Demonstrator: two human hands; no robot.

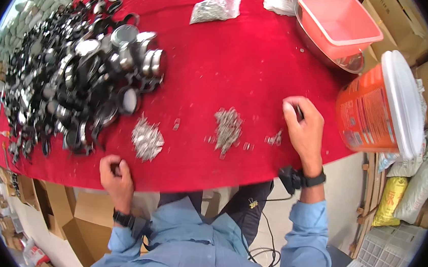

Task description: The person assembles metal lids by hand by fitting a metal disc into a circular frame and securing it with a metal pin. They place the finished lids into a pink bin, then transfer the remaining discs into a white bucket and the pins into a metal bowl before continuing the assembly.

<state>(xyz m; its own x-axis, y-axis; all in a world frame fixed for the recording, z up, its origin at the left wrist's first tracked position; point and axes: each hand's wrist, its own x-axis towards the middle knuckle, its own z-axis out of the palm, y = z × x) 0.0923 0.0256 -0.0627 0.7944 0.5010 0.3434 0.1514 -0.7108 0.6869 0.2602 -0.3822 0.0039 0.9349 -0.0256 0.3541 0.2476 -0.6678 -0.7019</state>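
Observation:
My left hand (117, 180) rests at the near edge of the red cloth, its fingers curled closed. A dark spot shows between thumb and fingers, but I cannot make out what is there. Just beyond it lies a small heap of flat silvery metal pieces (147, 139). To the right, my right hand (304, 128) is also curled, with something dark inside the curl that I cannot identify. Beside that hand are a few loose small metal clips (274, 138). A heap of small wire-like metal buckles (228, 128) sits between my hands, apart from both.
A big pile of black straps with round silvery cases (82, 71) covers the left of the red-clothed table (193, 76). At the back lies a clear bag of metal pieces (216, 9). A pink basin (338, 22) and an orange bucket (369, 109) stand on the right.

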